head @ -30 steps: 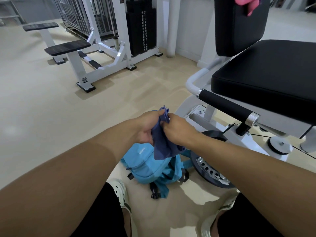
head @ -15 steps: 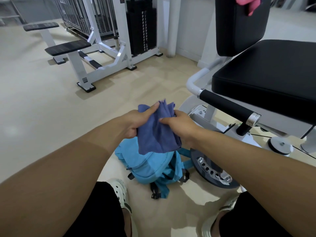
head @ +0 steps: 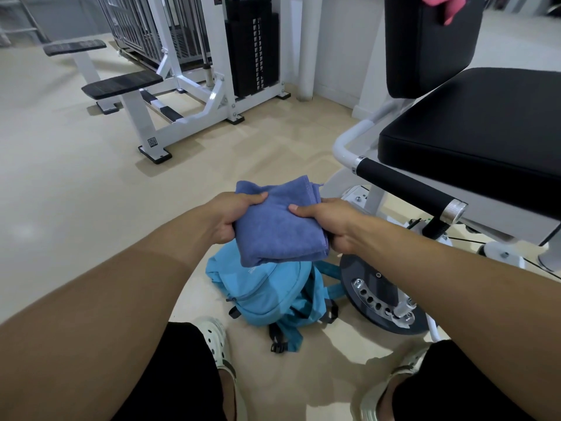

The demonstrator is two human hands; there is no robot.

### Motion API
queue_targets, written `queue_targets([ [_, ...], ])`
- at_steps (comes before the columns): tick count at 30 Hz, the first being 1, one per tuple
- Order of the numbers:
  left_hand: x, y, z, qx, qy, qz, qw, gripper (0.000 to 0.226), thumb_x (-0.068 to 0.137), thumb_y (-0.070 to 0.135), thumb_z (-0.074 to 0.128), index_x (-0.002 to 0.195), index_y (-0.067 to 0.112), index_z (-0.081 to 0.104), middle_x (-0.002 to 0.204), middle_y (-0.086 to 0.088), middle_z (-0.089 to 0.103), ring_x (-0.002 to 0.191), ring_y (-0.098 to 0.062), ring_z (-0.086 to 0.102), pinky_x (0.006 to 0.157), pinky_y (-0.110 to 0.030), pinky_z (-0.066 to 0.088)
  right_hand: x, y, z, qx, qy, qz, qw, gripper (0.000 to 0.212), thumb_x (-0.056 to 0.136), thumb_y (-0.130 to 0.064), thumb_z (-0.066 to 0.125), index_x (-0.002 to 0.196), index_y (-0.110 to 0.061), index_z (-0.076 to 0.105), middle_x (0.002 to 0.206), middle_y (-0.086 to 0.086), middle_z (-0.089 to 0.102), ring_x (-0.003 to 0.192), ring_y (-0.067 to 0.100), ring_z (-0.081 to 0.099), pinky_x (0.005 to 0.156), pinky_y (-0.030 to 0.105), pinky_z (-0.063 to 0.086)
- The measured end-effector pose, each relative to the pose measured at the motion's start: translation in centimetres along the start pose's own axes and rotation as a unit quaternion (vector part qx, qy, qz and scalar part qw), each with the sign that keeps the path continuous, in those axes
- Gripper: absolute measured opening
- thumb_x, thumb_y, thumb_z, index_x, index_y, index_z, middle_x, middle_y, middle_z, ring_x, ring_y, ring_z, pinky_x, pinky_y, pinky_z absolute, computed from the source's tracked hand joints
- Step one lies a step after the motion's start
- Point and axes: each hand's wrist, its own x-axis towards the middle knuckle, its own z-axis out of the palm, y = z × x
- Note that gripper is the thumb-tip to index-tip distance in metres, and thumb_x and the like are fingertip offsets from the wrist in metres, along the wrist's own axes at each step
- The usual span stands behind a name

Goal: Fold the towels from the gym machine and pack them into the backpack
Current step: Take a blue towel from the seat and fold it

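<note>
A blue towel (head: 280, 224), folded into a thick flat square, is held in the air between both hands. My left hand (head: 235, 215) grips its left edge with the thumb on top. My right hand (head: 329, 221) grips its right edge the same way. Directly below it, a light blue backpack (head: 270, 294) lies on the floor between my feet, its straps trailing toward me. A pink towel (head: 443, 4) hangs over the top of the black backrest of the gym machine (head: 473, 123) at the upper right.
The machine's black seat, padded roller bar (head: 406, 185) and round metal pivot plate (head: 379, 299) stand close on the right of the backpack. A white weight machine with black pads (head: 121, 83) stands at the back left. Beige floor stretches to the left.
The towel hung bunched from both hands a second ago. My hands have drawn apart and it now lies spread as a flat folded square above the backpack.
</note>
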Motion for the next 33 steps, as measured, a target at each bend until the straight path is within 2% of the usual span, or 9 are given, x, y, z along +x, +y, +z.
queue_targets([
  [3,-0.1,-0.2,0.8,-0.024,0.010,-0.018,0.999,0.031,0.102,0.035,0.057,0.122,0.012,0.063,0.118,-0.011,0.072,0.104,-0.028,0.070,0.079,-0.040,0.057,0.3,0.5,0.3,-0.088,0.071,-0.074,0.991,0.026,0.084,-0.009,0.079,0.108,-0.009,0.067,0.095,0.007,0.074,0.080,0.021,0.073,0.062,0.029,0.058],
  [7,-0.4,-0.2,2.3,-0.062,-0.024,-0.044,0.997,0.038,0.107,0.044,0.039,0.129,0.018,0.057,0.120,-0.011,0.071,0.104,-0.030,0.070,0.078,-0.050,0.056,0.6,0.7,0.0,-0.334,0.135,-0.188,0.914,0.016,0.082,-0.016,0.071,0.095,-0.017,0.062,0.085,-0.002,0.068,0.078,0.018,0.066,0.065,0.030,0.053],
  [11,-0.6,-0.1,3.3,-0.054,-0.050,-0.067,0.995,0.043,0.107,0.046,0.038,0.121,0.013,0.063,0.118,-0.013,0.072,0.106,-0.030,0.069,0.082,-0.053,0.054,0.2,0.8,0.5,-0.438,0.147,-0.204,0.863,0.012,0.081,-0.019,0.061,0.092,-0.020,0.057,0.086,0.000,0.065,0.078,0.026,0.063,0.067,0.036,0.051],
  [14,-1.1,-0.1,3.7,-0.008,-0.075,-0.070,0.995,0.031,0.106,0.034,0.046,0.115,0.012,0.066,0.122,-0.014,0.070,0.115,-0.031,0.066,0.098,-0.056,0.050,0.2,1.2,1.1,-0.474,0.159,-0.215,0.839,0.012,0.084,-0.025,0.056,0.095,-0.020,0.055,0.092,0.003,0.062,0.080,0.029,0.061,0.066,0.036,0.048],
  [18,-1.0,-0.4,3.4,-0.010,-0.047,-0.054,0.997,0.023,0.104,0.014,0.047,0.121,0.010,0.062,0.123,-0.017,0.069,0.108,-0.032,0.067,0.091,-0.051,0.054,0.0,1.6,2.0,-0.418,0.155,-0.220,0.868,0.024,0.097,-0.046,0.050,0.096,-0.022,0.056,0.089,-0.002,0.062,0.077,0.021,0.060,0.063,0.034,0.042],
  [21,-0.6,-0.3,2.9,-0.044,-0.027,-0.051,0.997,0.018,0.102,0.020,0.057,0.110,0.007,0.067,0.099,-0.013,0.075,0.091,-0.026,0.071,0.075,-0.039,0.056,0.2,1.3,2.1,-0.308,0.160,-0.206,0.915,0.023,0.100,-0.040,0.046,0.101,-0.020,0.057,0.091,0.000,0.064,0.085,0.023,0.063,0.071,0.038,0.050],
  [24,-0.1,-0.2,2.5,-0.035,-0.005,-0.047,0.998,0.022,0.096,0.026,0.068,0.109,0.010,0.071,0.096,-0.010,0.078,0.086,-0.024,0.073,0.067,-0.035,0.056,0.3,1.1,2.1,-0.216,0.163,-0.182,0.945,0.024,0.100,-0.039,0.046,0.104,-0.020,0.061,0.094,0.001,0.068,0.088,0.023,0.067,0.080,0.043,0.057],
  [29,0.9,-0.6,2.4,-0.018,0.101,0.000,0.995,0.041,0.076,0.026,0.088,0.106,0.004,0.070,0.094,-0.012,0.078,0.081,-0.030,0.076,0.070,-0.042,0.063,0.3,1.3,2.5,-0.230,0.167,-0.208,0.936,0.022,0.096,-0.040,0.054,0.100,-0.020,0.062,0.093,0.001,0.069,0.086,0.023,0.067,0.081,0.046,0.058],
  [33,1.2,-1.0,3.4,-0.019,0.092,0.023,0.995,0.025,0.090,0.027,0.074,0.104,0.007,0.070,0.100,-0.013,0.076,0.086,-0.025,0.073,0.076,-0.038,0.061,-0.2,1.5,2.4,-0.320,0.137,-0.246,0.904,0.015,0.085,-0.030,0.066,0.095,-0.021,0.059,0.088,-0.001,0.067,0.077,0.019,0.066,0.066,0.038,0.055],
])
